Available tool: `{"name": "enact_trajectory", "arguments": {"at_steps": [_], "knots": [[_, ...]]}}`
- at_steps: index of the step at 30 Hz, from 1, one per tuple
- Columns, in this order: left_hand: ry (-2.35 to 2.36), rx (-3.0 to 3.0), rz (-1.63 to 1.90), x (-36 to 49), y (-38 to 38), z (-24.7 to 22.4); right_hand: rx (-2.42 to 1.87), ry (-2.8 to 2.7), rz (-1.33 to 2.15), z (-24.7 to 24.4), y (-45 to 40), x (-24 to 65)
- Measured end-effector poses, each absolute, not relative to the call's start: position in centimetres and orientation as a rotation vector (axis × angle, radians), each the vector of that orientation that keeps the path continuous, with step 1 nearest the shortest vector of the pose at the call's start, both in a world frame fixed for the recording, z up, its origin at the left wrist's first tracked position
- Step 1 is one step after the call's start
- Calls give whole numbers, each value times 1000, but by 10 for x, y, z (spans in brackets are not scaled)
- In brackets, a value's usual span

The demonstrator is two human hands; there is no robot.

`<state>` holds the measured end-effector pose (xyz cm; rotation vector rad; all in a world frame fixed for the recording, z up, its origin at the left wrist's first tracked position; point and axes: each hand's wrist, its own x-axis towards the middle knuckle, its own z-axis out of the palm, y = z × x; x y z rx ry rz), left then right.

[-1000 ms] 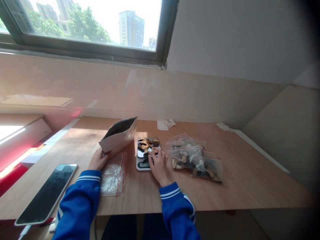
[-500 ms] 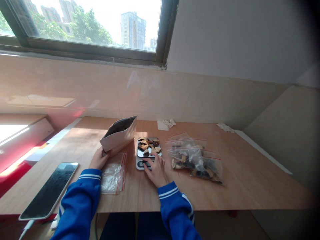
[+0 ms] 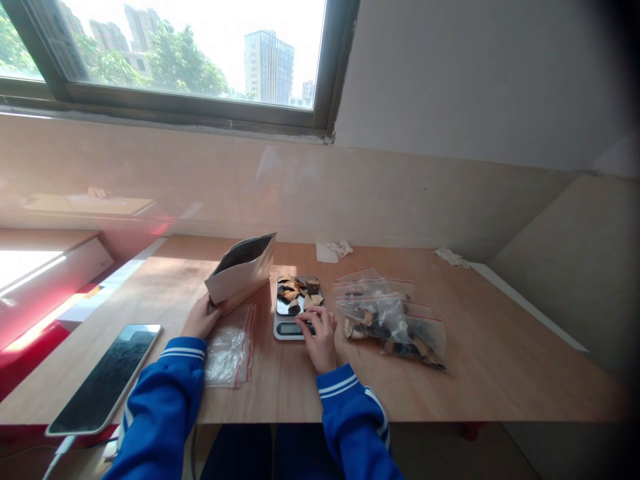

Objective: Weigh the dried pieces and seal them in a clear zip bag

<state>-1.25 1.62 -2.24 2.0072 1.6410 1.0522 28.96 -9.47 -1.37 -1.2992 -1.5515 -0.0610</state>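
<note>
My left hand (image 3: 200, 317) is closed on the lower left side of a paper pouch (image 3: 243, 273), which stands tilted with its dark mouth gaping. Beneath that hand and the pouch lie clear zip bags (image 3: 227, 357) with red seams. A small digital kitchen scale (image 3: 279, 328) sits in the middle, its plate holding several dried slices (image 3: 291, 291), tan with dark edges, like dried mushroom. Over the scale's front, beside its display, my right hand (image 3: 321, 337) has loosely bent fingers close to the nearest slices. Nothing shows in its grasp.
Several zip bags (image 3: 395, 327) filled with similar slices lie to the right of the scale. A phone (image 3: 107, 377) with a charging cable rests at the left front edge. Crumpled tissue (image 3: 340, 249) lies near the wall, with another piece (image 3: 451, 257) farther right.
My right hand has drawn its thumb and fingers closer together and shifted slightly right, uncovering more of the display. My left hand still holds the pouch. The view has shifted slightly.
</note>
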Motion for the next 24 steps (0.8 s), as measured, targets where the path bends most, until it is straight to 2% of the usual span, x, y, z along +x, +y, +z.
{"name": "enact_trajectory", "arguments": {"at_steps": [5,11,19,24], "knots": [[1612,1973,1022,-12,11,-22,-1228,-1334,65,-13,-95,298],[1630,1982,997,-13,9,-22,-1249,-1327,94,-15,-95,299],[1636,1979,1056,-11,8,-21,-1250,-1323,14,-16,-93,301],[1805,1919,1079,-7,2,-11,-1279,-1305,-47,-15,-93,303]]}}
